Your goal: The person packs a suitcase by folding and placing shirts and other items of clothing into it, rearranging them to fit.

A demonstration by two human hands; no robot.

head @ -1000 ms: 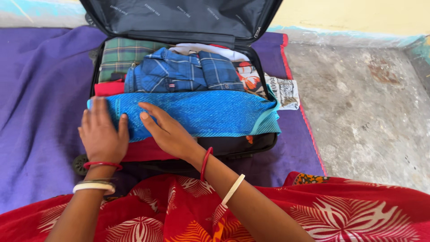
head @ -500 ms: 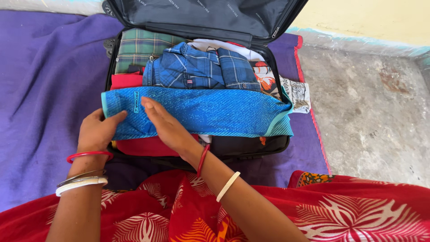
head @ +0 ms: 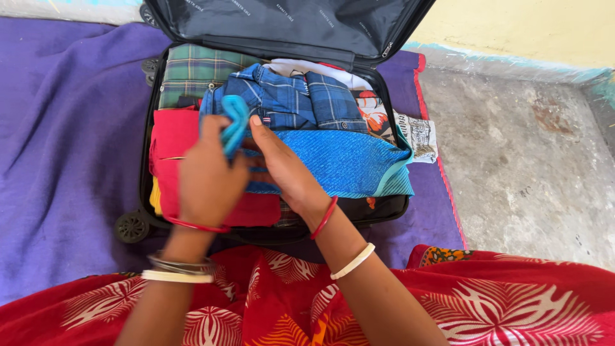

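An open black suitcase [head: 145, 166] lies in front of me, packed with folded clothes. My left hand [head: 205, 179] grips the left end of a bright blue garment [head: 339, 163] and has lifted and folded it toward the right. My right hand [head: 285, 170] lies flat on the middle of that garment, fingers pointing up-left. Beneath it a red garment [head: 176, 150] now shows at the left. Behind lie a blue checked shirt [head: 288, 96] and a green checked cloth [head: 192, 70].
The suitcase lid [head: 288, 22] stands up at the back. A purple blanket [head: 64, 141] is under the case. Bare concrete floor [head: 525, 160] is on the right. A printed white cloth [head: 419, 134] hangs over the case's right edge. My red patterned clothing [head: 512, 301] fills the bottom.
My left hand has picked up the blue garment's left end and folded it rightward, uncovering the red garment. My right hand slid right along the garment.
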